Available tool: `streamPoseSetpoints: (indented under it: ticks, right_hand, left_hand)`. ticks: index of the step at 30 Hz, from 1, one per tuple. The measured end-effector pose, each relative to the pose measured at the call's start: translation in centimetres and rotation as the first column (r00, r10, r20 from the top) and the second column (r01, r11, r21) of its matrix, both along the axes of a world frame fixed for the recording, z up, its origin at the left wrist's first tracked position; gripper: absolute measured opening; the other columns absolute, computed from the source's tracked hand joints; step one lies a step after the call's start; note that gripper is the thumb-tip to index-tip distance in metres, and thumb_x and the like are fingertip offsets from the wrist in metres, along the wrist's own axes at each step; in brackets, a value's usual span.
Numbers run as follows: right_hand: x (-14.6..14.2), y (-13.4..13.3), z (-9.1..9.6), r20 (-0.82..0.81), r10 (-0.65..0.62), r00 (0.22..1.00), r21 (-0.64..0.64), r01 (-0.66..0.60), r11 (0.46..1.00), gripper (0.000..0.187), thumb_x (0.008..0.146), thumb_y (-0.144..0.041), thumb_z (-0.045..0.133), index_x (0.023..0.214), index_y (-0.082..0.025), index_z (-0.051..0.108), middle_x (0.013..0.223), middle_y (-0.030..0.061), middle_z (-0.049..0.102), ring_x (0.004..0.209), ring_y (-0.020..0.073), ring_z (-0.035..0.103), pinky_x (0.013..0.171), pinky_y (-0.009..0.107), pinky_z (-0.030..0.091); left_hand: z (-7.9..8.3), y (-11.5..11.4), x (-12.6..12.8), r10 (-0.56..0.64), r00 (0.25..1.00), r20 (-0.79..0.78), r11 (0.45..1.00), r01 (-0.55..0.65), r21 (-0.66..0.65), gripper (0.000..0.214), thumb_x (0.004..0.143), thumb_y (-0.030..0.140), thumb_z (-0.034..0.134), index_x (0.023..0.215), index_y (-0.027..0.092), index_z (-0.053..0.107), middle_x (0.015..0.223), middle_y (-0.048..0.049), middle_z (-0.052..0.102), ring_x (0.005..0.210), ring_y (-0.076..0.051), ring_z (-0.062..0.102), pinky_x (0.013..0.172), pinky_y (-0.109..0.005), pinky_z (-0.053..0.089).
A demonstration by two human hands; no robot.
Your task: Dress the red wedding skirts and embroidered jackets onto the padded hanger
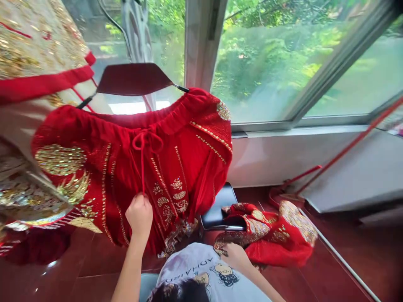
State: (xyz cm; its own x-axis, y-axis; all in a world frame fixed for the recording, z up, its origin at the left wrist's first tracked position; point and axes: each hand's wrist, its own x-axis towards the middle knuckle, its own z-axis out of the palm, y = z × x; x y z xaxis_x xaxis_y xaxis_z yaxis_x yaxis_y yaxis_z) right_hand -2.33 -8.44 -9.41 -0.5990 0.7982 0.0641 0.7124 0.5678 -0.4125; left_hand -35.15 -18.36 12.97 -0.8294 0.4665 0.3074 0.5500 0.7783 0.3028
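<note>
A red skirt (132, 167) with a gathered waistband, gold beading and sequin patches hangs by its sides from a dark clip hanger (134, 79). A thin red drawstring (143, 167) is tied in a bow at the middle of its waist. My left hand (139, 216) is closed around the string's hanging end, in front of the skirt. Low on the right, my right hand (233, 253) is closed at the patterned edge of a red and gold embroidered garment (277, 243), its fingertips partly hidden. That garment lies bunched, partly over a black stool (217, 209).
At the left hangs a cream and gold sequined garment (37, 46) with red trim. Behind are windows (277, 67) with a sill. A red pole (355, 144) leans at the right above the dark red tiled floor (103, 260).
</note>
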Motion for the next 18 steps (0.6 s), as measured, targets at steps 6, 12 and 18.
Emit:
streamPoseSetpoints:
  ticks: [6,12,18]
  right_hand:
    - [0.7,0.3,1.7,0.017,0.053,0.998,0.01,-0.053,0.999,0.025,0.076,-0.029,0.048,0.076,-0.034,0.073,0.08,0.0019,0.074,0.081,0.0286,0.07,0.077,0.042,0.05]
    - [3.4,7.4,2.7,-0.133,-0.603,0.786,0.177,0.618,0.766,0.048,0.08,-0.052,0.049,0.11,-0.021,0.071,0.132,0.0176,0.058,0.134,0.0466,0.034,0.098,0.071,0.025]
    - [1.1,8.0,-0.5,-0.138,-0.481,0.866,0.146,0.498,0.855,0.046,0.09,-0.041,0.036,0.066,-0.023,0.07,0.082,0.0107,0.072,0.093,0.033,0.064,0.098,0.061,0.031]
  left_hand:
    - [-10.6,-1.6,3.8,-0.04,0.931,0.363,0.961,0.135,-0.241,0.039,0.096,0.025,0.033,0.082,0.015,0.069,0.078,-0.0139,0.071,0.073,-0.025,0.068,0.058,-0.029,0.036]
    - [-14.3,-3.8,3.9,-0.011,0.89,0.457,0.95,0.152,-0.273,0.044,0.098,0.024,0.027,0.096,0.013,0.07,0.093,-0.0173,0.073,0.086,-0.027,0.069,0.066,-0.03,0.041]
    - [-11.9,-4.5,3.4,-0.075,0.828,0.556,0.947,0.234,-0.221,0.036,0.096,0.023,0.036,0.087,0.017,0.07,0.091,-0.0118,0.073,0.088,-0.022,0.069,0.07,-0.027,0.043]
